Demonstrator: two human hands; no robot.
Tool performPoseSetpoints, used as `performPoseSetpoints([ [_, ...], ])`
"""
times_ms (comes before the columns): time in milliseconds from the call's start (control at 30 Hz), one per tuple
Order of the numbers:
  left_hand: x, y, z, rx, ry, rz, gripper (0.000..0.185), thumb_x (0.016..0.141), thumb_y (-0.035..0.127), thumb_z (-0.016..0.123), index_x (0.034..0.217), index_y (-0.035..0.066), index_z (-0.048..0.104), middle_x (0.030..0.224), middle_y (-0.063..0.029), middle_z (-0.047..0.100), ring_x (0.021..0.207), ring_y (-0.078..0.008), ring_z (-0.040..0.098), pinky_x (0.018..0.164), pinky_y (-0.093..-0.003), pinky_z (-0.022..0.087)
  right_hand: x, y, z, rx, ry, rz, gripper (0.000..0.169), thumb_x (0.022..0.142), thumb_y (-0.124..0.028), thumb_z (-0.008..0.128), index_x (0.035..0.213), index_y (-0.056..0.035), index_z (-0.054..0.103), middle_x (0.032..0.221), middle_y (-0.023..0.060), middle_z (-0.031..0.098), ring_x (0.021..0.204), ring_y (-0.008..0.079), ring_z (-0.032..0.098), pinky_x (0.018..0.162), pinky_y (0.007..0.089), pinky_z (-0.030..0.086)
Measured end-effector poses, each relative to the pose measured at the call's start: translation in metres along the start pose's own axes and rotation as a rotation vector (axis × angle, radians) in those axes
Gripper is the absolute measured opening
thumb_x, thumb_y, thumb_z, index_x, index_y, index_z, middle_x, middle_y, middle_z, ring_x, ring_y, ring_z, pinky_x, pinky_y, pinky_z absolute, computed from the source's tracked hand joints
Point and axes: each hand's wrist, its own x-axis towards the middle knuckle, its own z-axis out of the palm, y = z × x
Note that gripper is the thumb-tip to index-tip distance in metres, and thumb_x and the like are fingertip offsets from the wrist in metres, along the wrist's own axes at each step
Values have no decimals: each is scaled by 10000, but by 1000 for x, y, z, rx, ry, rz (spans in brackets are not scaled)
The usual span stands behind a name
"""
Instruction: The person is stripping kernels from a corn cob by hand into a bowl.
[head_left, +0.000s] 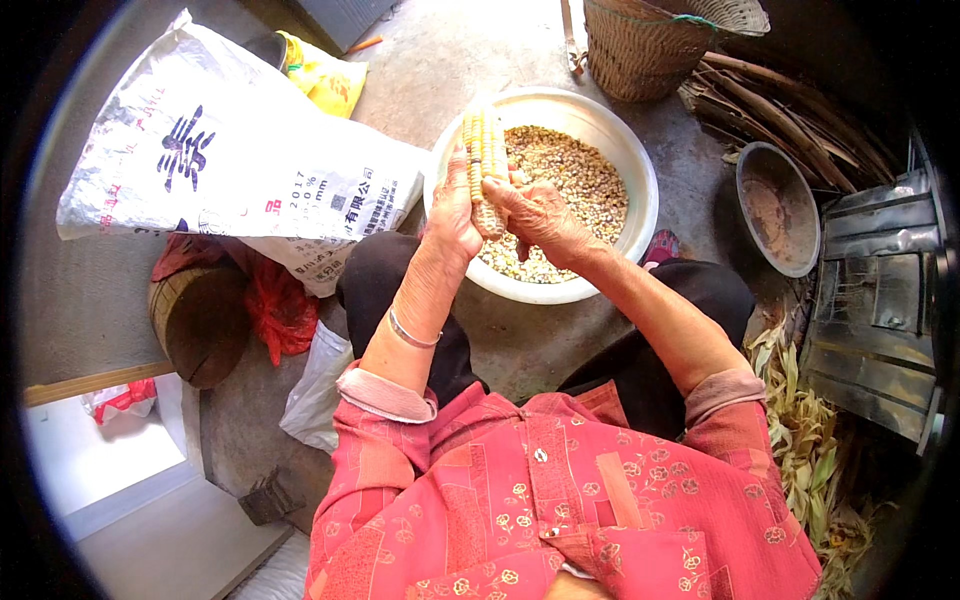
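An ear of corn (484, 154), partly stripped of kernels near its lower end, is held slanting over the left side of a white basin (643, 191). My left hand (451, 214) wraps the ear from the left, its thumb along the side. On the right, my right hand (544, 217) presses its thumb against the kernels at the cob's lower part, its fingers curled underneath. Loose corn kernels (574, 180), yellow and dark, fill the bottom of the basin.
A white woven sack (247, 142) lies left of the basin, near a yellow bag (330, 79). A wicker basket (630, 56) stands behind. Dry stalks (780, 112), a metal bowl (814, 217) and corn husks (799, 435) are at the right. A wooden stump-like drum (202, 322) stands at the left.
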Motion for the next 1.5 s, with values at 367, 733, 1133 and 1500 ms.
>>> performPoseSetpoints([
  [367,6,7,1,80,174,92,424,900,338,565,1160,11,490,875,-131,604,814,-225,612,703,-345,547,0,4,-2,171,-59,-23,464,894,-531,447,965,-79,520,567,-21,438,435,56,385,391,206,306],
  [733,1,3,7,123,135,-39,472,876,368,594,1169,17,477,838,-143,598,804,-261,619,709,-398,552,26,42,-18,-776,-64,-1003,370,838,-11,532,1189,-63,427,749,152,538,634,271,572,553,352,468],
  [1133,2,1,6,-1,145,-18,390,893,300,584,1149,13,516,964,-143,621,824,-251,627,713,-370,562,-4,4,-2,262,-38,80,560,866,-654,390,709,-125,485,513,-47,359,389,44,263,367,218,197],
  [1500,9,6,-7,-152,159,-72,362,905,310,559,1127,28,518,967,-165,616,829,-263,626,718,-404,558,3,8,-6,54,-111,-80,456,889,-476,461,669,-79,507,524,-27,405,409,68,319,373,242,246],
])
